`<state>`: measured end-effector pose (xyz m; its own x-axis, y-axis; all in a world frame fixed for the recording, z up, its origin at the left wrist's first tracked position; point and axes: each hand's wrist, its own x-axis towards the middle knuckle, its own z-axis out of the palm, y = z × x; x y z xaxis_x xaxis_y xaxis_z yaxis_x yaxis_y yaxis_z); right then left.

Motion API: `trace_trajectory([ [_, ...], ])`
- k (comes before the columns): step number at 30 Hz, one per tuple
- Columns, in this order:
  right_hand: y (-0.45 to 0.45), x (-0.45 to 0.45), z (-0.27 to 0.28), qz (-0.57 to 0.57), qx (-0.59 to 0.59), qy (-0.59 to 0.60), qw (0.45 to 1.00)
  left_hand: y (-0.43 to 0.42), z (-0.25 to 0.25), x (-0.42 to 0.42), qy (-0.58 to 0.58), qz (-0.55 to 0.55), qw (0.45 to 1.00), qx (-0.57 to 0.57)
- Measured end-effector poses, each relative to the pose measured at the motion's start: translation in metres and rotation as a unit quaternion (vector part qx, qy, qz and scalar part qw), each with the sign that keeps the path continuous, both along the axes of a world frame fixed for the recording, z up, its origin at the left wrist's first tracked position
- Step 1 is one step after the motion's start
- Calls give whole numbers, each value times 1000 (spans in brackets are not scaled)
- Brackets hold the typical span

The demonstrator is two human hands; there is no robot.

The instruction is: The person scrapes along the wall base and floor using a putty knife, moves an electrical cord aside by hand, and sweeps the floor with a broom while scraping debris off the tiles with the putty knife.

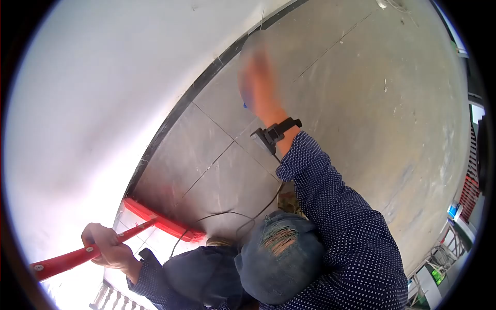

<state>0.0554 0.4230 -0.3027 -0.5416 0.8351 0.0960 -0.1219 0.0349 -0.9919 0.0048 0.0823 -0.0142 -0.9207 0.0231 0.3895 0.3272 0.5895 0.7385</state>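
Before me, the grey tiled floor (351, 93) meets a white wall (103, 93) along a dark skirting strip (170, 120). Low at the left is the red broom (137, 229), one end of its head (170, 227) near the skirting; the handle (64, 261) slants down leftward from the head, whose long axis runs crosswise to it. The left hand (109, 247) is wrapped around the handle. The right hand (258, 77) reaches far forward, too blurred for me to tell its grip.

Ahead and left of the broom head (168, 226) stands the wall (113, 93). The left hand (109, 248), on the handle (64, 259), is behind and left of it; the right hand (258, 77), ahead and right.
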Motion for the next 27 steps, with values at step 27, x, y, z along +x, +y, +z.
trace_trajectory([
  [27, -6, 13, 54, 58, -245, -48, 966, -9, 0, 0, -13, -36, 999, -10],
])
